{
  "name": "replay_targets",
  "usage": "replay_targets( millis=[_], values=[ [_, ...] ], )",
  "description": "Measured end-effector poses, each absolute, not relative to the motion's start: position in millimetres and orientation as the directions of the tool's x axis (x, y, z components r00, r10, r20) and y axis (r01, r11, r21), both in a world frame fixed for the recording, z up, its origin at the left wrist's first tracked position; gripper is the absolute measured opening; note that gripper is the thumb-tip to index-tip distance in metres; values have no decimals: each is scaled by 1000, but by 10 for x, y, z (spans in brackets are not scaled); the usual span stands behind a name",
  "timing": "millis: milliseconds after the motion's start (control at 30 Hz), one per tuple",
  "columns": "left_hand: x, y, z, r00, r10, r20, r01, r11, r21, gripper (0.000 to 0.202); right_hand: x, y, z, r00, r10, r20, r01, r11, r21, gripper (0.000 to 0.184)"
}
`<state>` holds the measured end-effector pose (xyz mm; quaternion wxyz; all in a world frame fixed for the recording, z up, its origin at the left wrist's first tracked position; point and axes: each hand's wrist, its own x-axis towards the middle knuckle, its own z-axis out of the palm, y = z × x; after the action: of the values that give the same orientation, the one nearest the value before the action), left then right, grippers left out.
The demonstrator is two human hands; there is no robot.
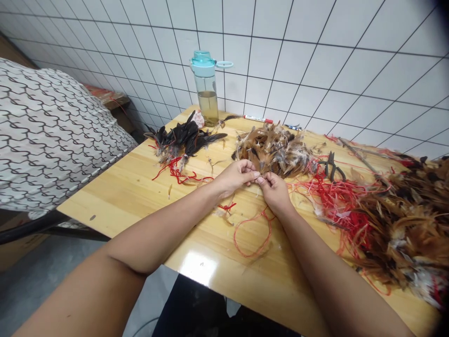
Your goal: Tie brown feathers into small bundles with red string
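Observation:
My left hand [241,178] and my right hand [275,191] meet over the table, thumbs and fingers pinched together at the tips. Whatever sits between the fingertips is too small and covered to make out; a thin pale strand hangs just below them. Right behind the fingers lies a heap of brown and white feathers [271,147]. A loop of red string [252,255] rests on the wood below my right hand, and its upper end passes under that wrist. Short bits of red string [227,206] lie near my left wrist.
Black feathers [185,138] lie left with red string. A water bottle [206,91] stands by the tiled wall, near a red-capped marker [257,119]. Pliers [331,166], tangled red strings [329,196] and a large brown feather pile [410,224] cover the right of the wooden table [133,187].

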<state>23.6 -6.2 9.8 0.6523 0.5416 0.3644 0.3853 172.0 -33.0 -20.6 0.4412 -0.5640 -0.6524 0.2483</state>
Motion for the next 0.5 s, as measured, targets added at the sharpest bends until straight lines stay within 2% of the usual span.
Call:
replay_targets(
  millis=[200, 333, 500],
  values=[
    [234, -61, 80, 443, 894, -59, -67, 99, 993, 29, 1700, -357, -222, -27, 926, 376, 602, 315, -733, 22],
    [252, -35, -7, 432, 902, -5, 11, 0, 1000, 21, 1691, -372, -233, -40, 926, 376, 670, 304, -677, 22],
    [241, 3, -71, 401, 915, 49, 118, -105, 987, 14, 1683, -384, -224, -32, 926, 375, 651, 304, -695, 20]
  ],
)
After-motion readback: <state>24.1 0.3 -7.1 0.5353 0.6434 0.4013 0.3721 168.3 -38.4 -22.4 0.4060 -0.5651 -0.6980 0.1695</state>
